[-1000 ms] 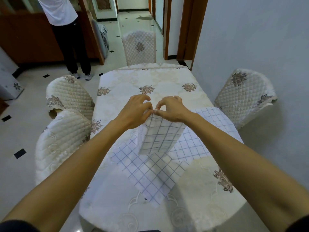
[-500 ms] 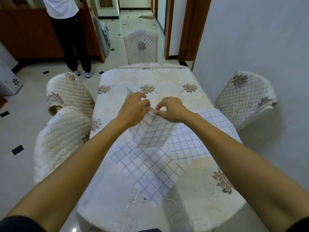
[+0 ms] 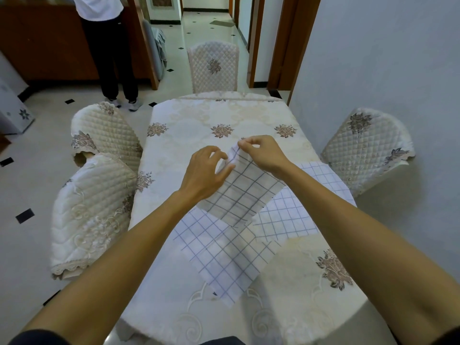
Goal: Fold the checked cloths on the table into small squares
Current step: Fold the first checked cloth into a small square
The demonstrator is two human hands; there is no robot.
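Observation:
A folded cream cloth with dark checks (image 3: 240, 194) hangs above the middle of the table. My right hand (image 3: 263, 151) pinches its top corner between thumb and fingers. My left hand (image 3: 205, 170) grips its upper left edge with curled fingers. Under it a white cloth with blue checks (image 3: 224, 252) lies flat on the table, turned like a diamond. Another white checked cloth (image 3: 298, 210) lies flat to its right, partly covered by my right forearm.
The table (image 3: 199, 128) wears a cream floral cover. Quilted chairs stand at the left (image 3: 92, 210), far end (image 3: 212, 67) and right (image 3: 366, 148). A grey wall runs close along the right. A person (image 3: 109, 46) stands at the far left by a wooden cabinet.
My hands have moved apart: the right one rose and went farther away with the cloth's corner, the left one slid down its edge. The hanging cloth has spread wider and tilted.

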